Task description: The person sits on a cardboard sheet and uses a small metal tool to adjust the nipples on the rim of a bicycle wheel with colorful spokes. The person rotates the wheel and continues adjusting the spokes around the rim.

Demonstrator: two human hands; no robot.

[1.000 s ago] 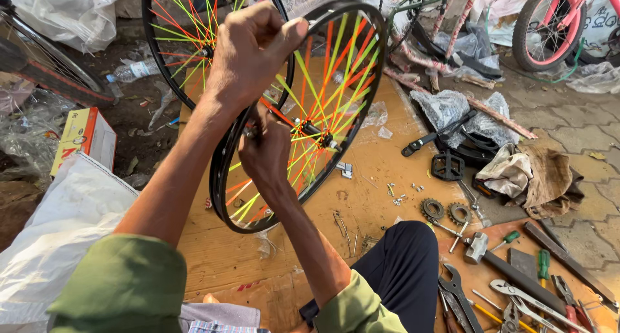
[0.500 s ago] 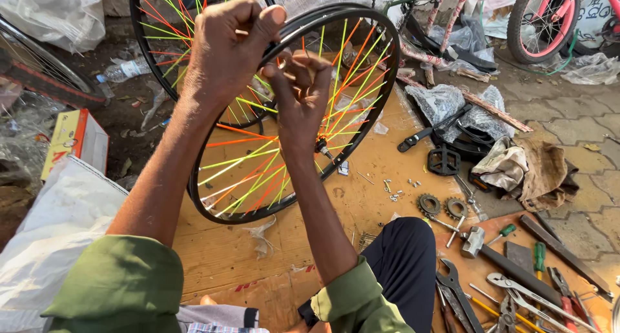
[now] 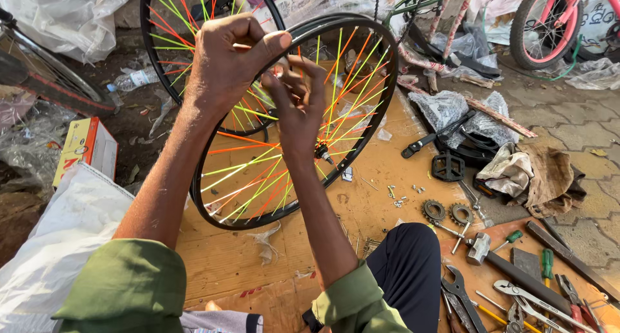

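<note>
Left hand: left hand [image 3: 236,62] is closed over the top of the black rim, fingers curled round it and thumb pressed against the rim's near face, holding the wheel upright.
Right hand: right hand [image 3: 298,100] is raised just beside the left, fingers loosely spread and pressed among the spokes just under the rim; whether it pinches anything I cannot tell.
Wheel: bicycle wheel [image 3: 361,133], black rim with orange, yellow and green spokes, stands tilted on the plywood board [image 3: 258,262], in the middle of the scene, its hub [image 3: 321,153] showing past the right wrist.
Behind it: second wheel [image 3: 169,49] with the same bright spokes stands farther off, partly covered by the held one.
Far right: pink bicycle [image 3: 555,17] on the paving.
Right side: black pedal [image 3: 447,167] and a crumpled brown cloth [image 3: 542,178] lie near the board's right edge.
Near right: two small sprockets [image 3: 445,212], a hammer [image 3: 481,249], a green-handled screwdriver [image 3: 509,239] and pliers [image 3: 523,294] lie spread on the ground.
Left side: orange and yellow carton [image 3: 84,146] beside a white sack [image 3: 58,242].
Near edge: green sleeves on both arms, dark trouser knee [image 3: 407,268] bent by the tools.
</note>
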